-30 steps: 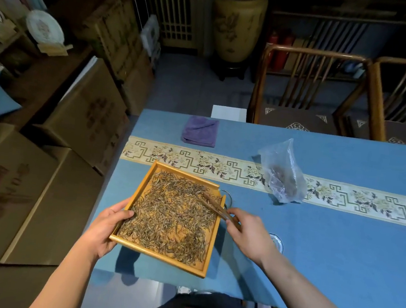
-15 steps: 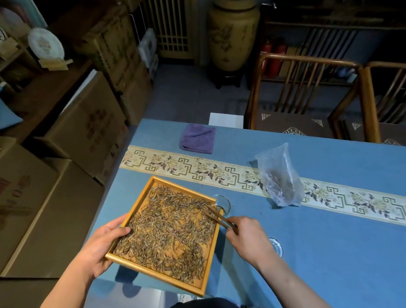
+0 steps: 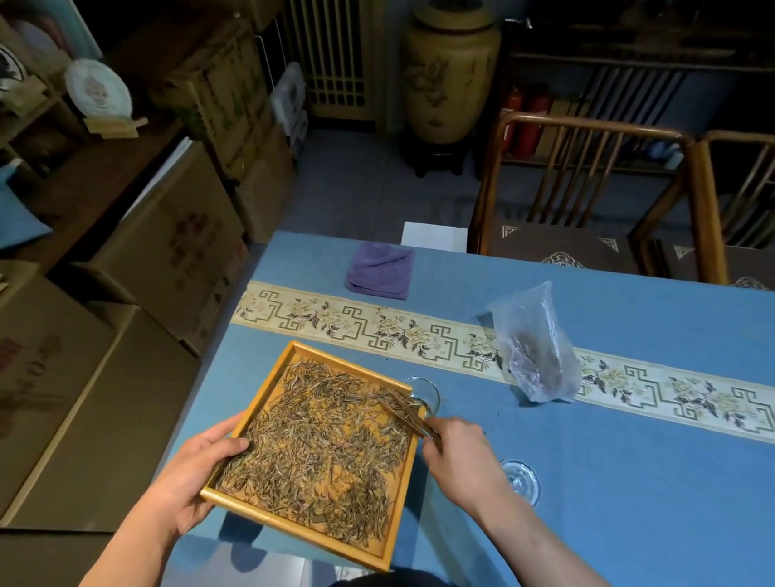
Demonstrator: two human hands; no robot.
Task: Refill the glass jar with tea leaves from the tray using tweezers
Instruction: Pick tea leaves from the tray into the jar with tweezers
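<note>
A square wooden tray (image 3: pixel 272 388) heaped with dry tea leaves (image 3: pixel 318 447) is lifted at the near left corner of the blue table. My left hand (image 3: pixel 190 475) grips the tray's left rim, thumb over the edge. My right hand (image 3: pixel 460 456) pinches brown tweezers (image 3: pixel 404 415), whose tips lie over the leaves at the tray's far right corner. The glass jar (image 3: pixel 428 394) stands just behind that corner, partly hidden by the tray. A clear glass lid (image 3: pixel 521 479) lies on the cloth right of my right hand.
A clear plastic bag (image 3: pixel 536 350) with some tea stands on the patterned runner. A folded purple cloth (image 3: pixel 380 270) lies at the far left of the table. Two wooden chairs (image 3: pixel 575 188) stand behind the table. Cardboard boxes (image 3: pixel 152 261) fill the floor on the left.
The tray has been raised and drawn slightly toward me by my left hand. My right hand and the tweezers keep their place at the tray's far right corner.
</note>
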